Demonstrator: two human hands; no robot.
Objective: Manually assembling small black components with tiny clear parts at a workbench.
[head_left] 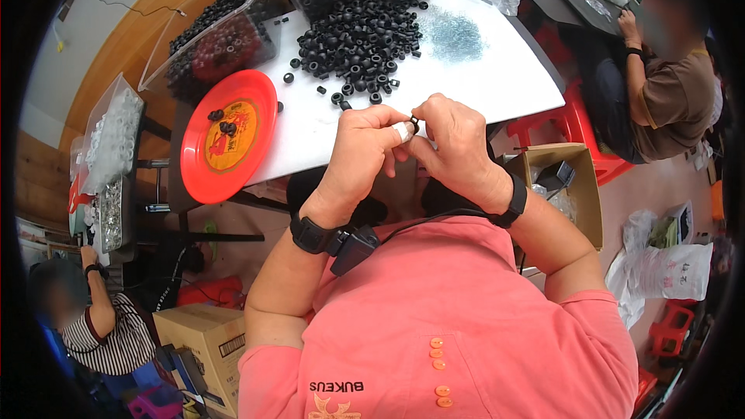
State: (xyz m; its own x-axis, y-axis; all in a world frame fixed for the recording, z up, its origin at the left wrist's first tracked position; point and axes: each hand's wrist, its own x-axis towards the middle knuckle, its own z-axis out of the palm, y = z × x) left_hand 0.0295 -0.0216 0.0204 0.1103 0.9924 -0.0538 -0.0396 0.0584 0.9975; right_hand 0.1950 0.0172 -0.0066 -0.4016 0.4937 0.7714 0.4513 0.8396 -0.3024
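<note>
In front of my chest, at the near edge of the white tabletop, my two hands meet over a small black plastic part [415, 121]. My left hand [361, 140] is closed, its taped white thumb tip against the part. My right hand [458, 140] pinches the same part between thumb and index finger. Beyond them lies a heap of black round, hollow plastic pieces [353, 43], with a few loose ones at its near edge. A spread of tiny silvery metal pieces [455, 36], perhaps springs, lies to its right.
A red plate [266, 101] with a few black pieces sits at the left. Clear bins [174, 62] of black pieces stand behind. An open carton [586, 186] and red stool [578, 120] are at the right. One person [671, 85] sits right, another [109, 326] lower left.
</note>
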